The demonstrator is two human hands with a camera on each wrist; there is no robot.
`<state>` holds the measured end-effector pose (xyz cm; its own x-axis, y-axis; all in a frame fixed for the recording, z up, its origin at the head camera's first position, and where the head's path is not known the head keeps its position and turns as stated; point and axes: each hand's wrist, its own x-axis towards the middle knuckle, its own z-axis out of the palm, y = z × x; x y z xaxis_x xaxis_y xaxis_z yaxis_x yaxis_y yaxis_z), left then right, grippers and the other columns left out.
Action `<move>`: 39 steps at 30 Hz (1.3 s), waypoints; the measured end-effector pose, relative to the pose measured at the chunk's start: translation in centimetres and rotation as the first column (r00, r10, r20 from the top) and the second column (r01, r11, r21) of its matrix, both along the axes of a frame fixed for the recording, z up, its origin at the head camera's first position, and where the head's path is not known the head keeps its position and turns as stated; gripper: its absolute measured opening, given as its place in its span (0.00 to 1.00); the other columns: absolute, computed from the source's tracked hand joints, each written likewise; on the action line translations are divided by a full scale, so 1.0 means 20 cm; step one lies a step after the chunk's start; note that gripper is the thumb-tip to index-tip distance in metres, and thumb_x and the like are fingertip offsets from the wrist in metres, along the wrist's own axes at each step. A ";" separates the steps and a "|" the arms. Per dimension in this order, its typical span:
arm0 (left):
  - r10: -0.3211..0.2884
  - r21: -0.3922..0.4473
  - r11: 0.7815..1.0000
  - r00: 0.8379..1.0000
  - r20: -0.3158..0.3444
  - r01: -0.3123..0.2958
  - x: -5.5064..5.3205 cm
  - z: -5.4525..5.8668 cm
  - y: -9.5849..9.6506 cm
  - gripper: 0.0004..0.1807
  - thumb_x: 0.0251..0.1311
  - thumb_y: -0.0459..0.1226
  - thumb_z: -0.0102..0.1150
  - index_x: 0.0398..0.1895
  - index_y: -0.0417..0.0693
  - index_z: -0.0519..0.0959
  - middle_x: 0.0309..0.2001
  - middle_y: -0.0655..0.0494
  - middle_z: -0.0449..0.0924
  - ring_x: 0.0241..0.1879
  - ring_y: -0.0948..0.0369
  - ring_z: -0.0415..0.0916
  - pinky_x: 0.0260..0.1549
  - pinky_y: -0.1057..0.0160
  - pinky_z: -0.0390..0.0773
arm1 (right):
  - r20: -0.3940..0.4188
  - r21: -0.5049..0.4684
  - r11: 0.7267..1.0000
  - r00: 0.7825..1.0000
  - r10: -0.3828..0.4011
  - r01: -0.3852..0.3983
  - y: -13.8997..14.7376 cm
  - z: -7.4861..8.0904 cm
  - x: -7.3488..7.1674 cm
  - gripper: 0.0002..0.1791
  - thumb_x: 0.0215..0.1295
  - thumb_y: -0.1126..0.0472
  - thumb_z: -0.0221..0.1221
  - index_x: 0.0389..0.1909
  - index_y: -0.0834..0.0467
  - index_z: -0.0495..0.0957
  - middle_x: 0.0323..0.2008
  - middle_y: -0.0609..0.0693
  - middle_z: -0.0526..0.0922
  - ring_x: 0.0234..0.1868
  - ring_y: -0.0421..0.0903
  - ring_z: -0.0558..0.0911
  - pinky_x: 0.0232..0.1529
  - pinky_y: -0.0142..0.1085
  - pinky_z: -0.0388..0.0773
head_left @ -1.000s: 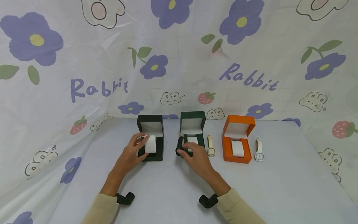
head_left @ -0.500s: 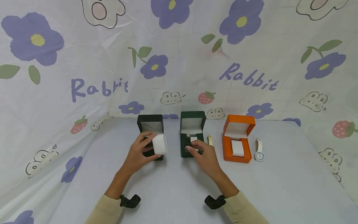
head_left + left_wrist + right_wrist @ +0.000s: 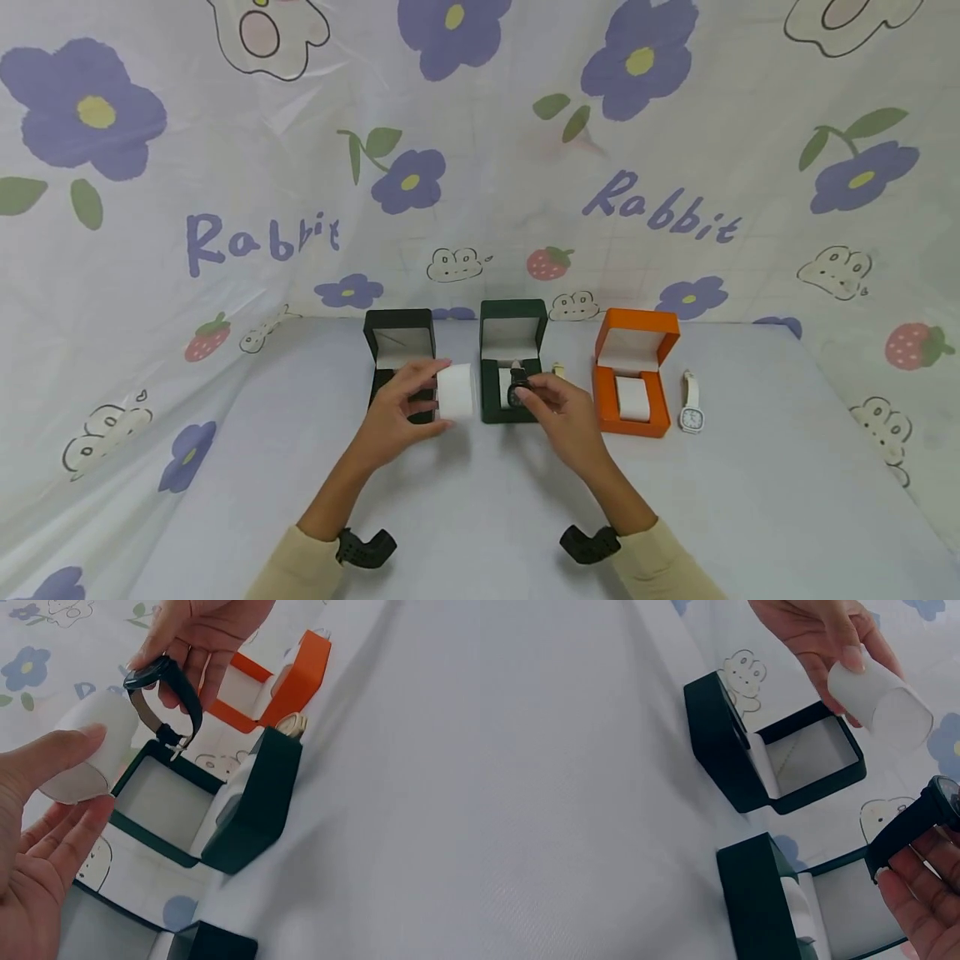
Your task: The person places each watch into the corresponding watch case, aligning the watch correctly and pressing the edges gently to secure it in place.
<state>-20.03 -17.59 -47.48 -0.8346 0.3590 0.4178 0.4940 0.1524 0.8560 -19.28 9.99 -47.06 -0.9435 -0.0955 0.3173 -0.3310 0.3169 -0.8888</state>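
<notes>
Right hand: fingers clamped on black watch, strap buckled in a loop, over green box. Long axis near-far, dial at near end. Left hand: fingers gripping plain white rounded cushion, left of watch.

The cushion has left the black box; the watch, seemingly lifted, shifted right.
</notes>
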 end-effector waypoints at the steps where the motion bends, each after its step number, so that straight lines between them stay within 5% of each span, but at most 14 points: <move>1: -0.012 0.004 1.000 1.000 -0.001 0.012 0.00 -0.01 0.01 0.45 0.49 0.25 0.77 0.73 0.45 0.70 0.64 0.48 0.68 0.59 0.47 0.74 0.52 0.53 0.84 | 0.004 -0.007 1.000 1.000 0.002 -0.002 0.01 0.00 0.00 0.13 0.70 0.53 0.65 0.45 0.59 0.84 0.42 0.49 0.88 0.46 0.45 0.86 0.48 0.32 0.85; 16: -0.061 0.013 0.998 0.996 0.065 0.060 0.05 0.07 0.21 0.46 0.48 0.21 0.75 0.73 0.39 0.68 0.64 0.40 0.67 0.54 0.46 0.76 0.46 0.58 0.87 | 0.047 -0.050 0.999 0.999 0.001 0.001 0.05 0.07 0.05 0.14 0.71 0.55 0.64 0.48 0.62 0.84 0.46 0.53 0.87 0.49 0.51 0.86 0.50 0.39 0.86; 26: -0.079 0.010 0.997 0.996 0.050 0.078 0.00 -0.01 0.25 0.46 0.48 0.29 0.79 0.74 0.54 0.70 0.64 0.52 0.70 0.54 0.52 0.76 0.45 0.58 0.87 | 0.008 -0.002 1.000 1.000 0.016 -0.016 0.06 0.09 0.07 0.15 0.71 0.55 0.64 0.49 0.62 0.84 0.47 0.53 0.88 0.49 0.52 0.87 0.52 0.43 0.85; 39: -0.063 0.033 0.998 0.997 0.049 0.062 0.02 -0.01 0.28 0.44 0.47 0.27 0.79 0.71 0.48 0.73 0.64 0.51 0.70 0.54 0.50 0.76 0.45 0.59 0.87 | 0.010 -0.038 0.998 0.998 0.058 -0.057 0.07 0.06 0.06 0.11 0.67 0.61 0.67 0.46 0.60 0.86 0.42 0.52 0.88 0.45 0.50 0.87 0.48 0.35 0.86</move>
